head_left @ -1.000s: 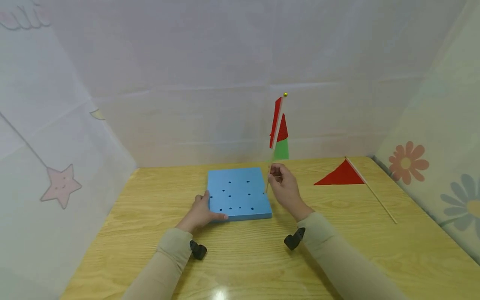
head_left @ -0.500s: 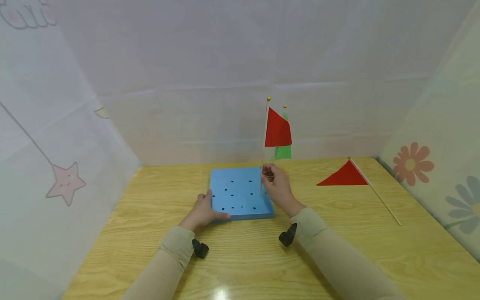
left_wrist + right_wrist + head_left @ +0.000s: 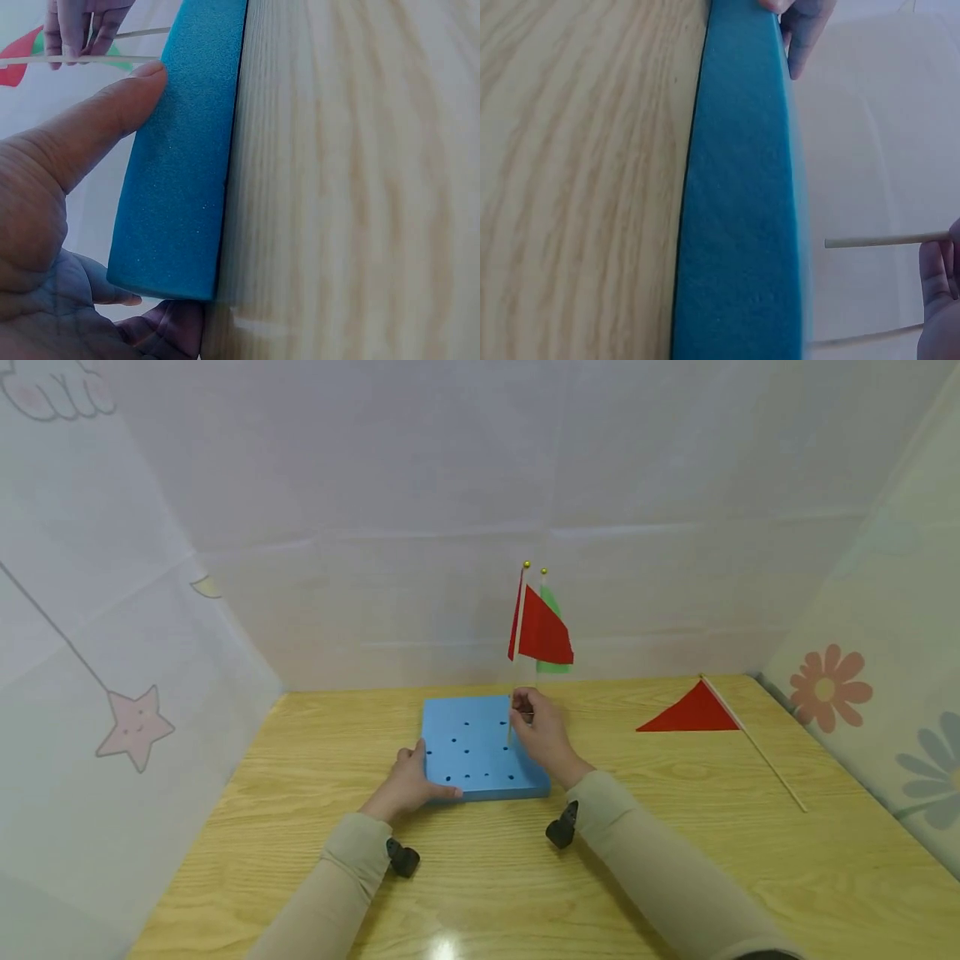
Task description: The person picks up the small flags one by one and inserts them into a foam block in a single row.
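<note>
My left hand (image 3: 408, 783) grips the near left corner of a blue foam board (image 3: 480, 760) with several small holes in its top. Its thumb lies along the front edge and its fingers along the left side. Over the board's right part, my right hand (image 3: 542, 731) pinches the thin wooden stick of a red flag (image 3: 543, 631). The flag is nearly upright, gold ball on top. In the right wrist view the lower end of the stick (image 3: 855, 242) appears just off the board. Behind it shows a green flag (image 3: 552, 668); my hand hides its stick's foot.
Another red flag (image 3: 693, 710) lies on the wooden table (image 3: 315, 777) to the right, its stick slanting toward the front. Pale sheets printed with a star (image 3: 137, 727) and flowers (image 3: 831, 685) enclose the table's back and sides.
My right hand has moved left over the board, bringing the red flag with it, and the flag's cloth has swung open. The green flag's top also shows farther left. My left hand stays put.
</note>
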A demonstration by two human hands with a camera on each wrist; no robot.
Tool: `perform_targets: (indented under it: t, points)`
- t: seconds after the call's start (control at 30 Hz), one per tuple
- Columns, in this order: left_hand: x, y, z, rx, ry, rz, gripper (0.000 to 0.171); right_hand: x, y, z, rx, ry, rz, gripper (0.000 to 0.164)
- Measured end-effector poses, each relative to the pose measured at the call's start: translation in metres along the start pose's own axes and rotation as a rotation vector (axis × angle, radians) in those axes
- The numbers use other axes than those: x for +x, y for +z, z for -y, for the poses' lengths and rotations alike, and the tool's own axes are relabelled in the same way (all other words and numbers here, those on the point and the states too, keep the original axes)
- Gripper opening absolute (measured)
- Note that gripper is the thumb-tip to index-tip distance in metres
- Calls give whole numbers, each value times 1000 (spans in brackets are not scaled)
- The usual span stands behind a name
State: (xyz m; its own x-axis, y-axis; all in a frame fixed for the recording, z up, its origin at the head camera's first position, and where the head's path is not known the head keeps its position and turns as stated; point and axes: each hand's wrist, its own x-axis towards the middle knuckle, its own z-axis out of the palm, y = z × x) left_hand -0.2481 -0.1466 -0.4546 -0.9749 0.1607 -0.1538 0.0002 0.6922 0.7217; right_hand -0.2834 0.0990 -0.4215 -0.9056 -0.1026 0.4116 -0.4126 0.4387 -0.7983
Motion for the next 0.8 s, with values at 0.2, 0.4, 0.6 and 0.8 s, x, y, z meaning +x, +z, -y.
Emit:
perform_targets:
  t: [0.2, 0.4, 0.6, 0.8]
  points:
    - [2, 1, 0, -16, -6, -2, 126, -3, 9, -1, -65, -108, -21, 18]
    - [2, 1, 0, -26, -8, -4, 127, -5, 16, -2, -81, -129, -25, 19]
    - [2, 1, 0, -25, -9, -2, 128, -7, 16, -3, -85, -88, -33, 20]
    - [1, 0, 0, -33, -9, -2, 126, -7, 16, -5, -87, -82, -42, 20]
